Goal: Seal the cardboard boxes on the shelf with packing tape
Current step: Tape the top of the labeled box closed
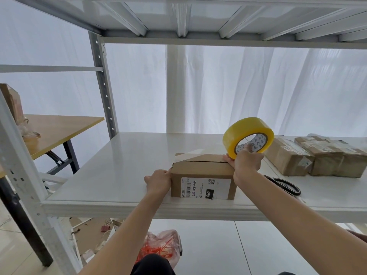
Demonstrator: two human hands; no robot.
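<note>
cardboard box [202, 171]: brown, labelled front, flaps closed, is set near shelf [123, 175] front edge | clear tape strip [187, 155]: is stuck over top left end | yellow tape roll [237, 129]: is held on edge above box's right end

On the shelf [119, 165], one cardboard box [202, 171] sits centrally, close to the near edge, with the left hand [158, 182] resting against its left end and the right hand [246, 163] at its right end, gripping the tape roll [248, 135] just above the box's far right corner. A tape strip [188, 154] lies across the left part of the box top. On the same shelf, scissors [284, 184] lie right of the box beside the right forearm, taped boxes [317, 157] stand touching one another farther right and back, a bench [59, 128] stands left beyond the shelf upright, and a plastic bag [164, 247] lies below the shelf's near edge.
</note>
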